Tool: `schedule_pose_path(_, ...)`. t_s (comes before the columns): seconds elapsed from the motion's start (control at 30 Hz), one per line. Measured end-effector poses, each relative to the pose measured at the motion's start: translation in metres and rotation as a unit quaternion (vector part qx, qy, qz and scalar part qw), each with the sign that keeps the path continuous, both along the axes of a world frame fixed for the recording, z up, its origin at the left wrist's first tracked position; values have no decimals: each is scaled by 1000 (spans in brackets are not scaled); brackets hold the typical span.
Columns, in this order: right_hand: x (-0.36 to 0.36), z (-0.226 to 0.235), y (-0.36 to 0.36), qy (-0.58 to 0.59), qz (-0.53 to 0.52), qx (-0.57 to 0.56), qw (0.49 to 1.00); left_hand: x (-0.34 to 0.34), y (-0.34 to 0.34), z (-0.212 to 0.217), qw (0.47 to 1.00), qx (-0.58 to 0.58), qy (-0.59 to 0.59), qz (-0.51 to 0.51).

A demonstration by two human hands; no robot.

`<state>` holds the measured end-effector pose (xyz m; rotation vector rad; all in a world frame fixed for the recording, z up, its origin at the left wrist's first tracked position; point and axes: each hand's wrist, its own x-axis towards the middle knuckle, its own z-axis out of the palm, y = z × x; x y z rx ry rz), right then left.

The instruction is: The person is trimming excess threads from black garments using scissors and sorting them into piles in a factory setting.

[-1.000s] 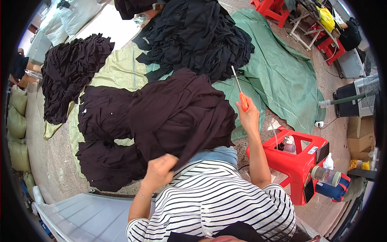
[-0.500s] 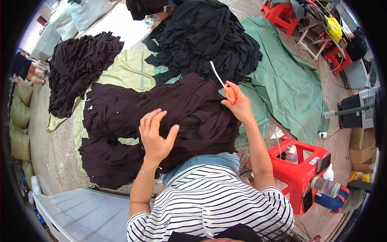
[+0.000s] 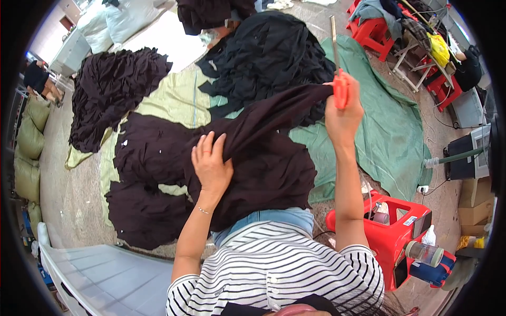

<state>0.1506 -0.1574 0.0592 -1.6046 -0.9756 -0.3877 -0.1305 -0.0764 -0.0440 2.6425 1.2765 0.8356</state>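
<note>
Dark brown cloth [image 3: 269, 179] lies across my lap and spreads to the left in crumpled heaps. My left hand [image 3: 212, 166] rests on it, fingers stretched out over the folds. Raised at the right, my right hand [image 3: 342, 113] is closed round orange-handled scissors [image 3: 341, 90], whose long slim blade points up and away. The same hand also grips a corner of the brown cloth, pulling it up into a taut slanting fold. How the fingers pinch that corner is partly hidden.
A black cloth heap [image 3: 269, 58] lies ahead on a green tarp [image 3: 385, 116]. Another brown heap [image 3: 116, 95] is at far left. A red stool [image 3: 392, 221] holding bottles stands close at my right; a pale plastic bin [image 3: 116, 274] is at lower left. People sit or stand farther off.
My right hand has moved up and away with the scissors, lifting a corner of the brown cloth. My left hand has shifted slightly to the right and stays on the cloth.
</note>
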Motion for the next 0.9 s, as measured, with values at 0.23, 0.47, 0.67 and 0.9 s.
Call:
schedule_pose_path(0.23, -12, 62, -21, -82, 10, 32, 996, -57, 44, 60, 919, -278, -281, 4)
schedule_pose_path(0.47, 2, 92, -49, 10, 50, 164, 985, -98, 6, 222, 844, -376, -278, -263)
schedule_pose_path(0.67, 7, 48, -7, -109, 24, -54, 992, -76, 14, 125, 844, -516, -110, -95)
schedule_pose_path(0.9, -6, -72, 7, 19, 114, -278, 953, -66, 4, 46, 1000, -12, 8, 8)
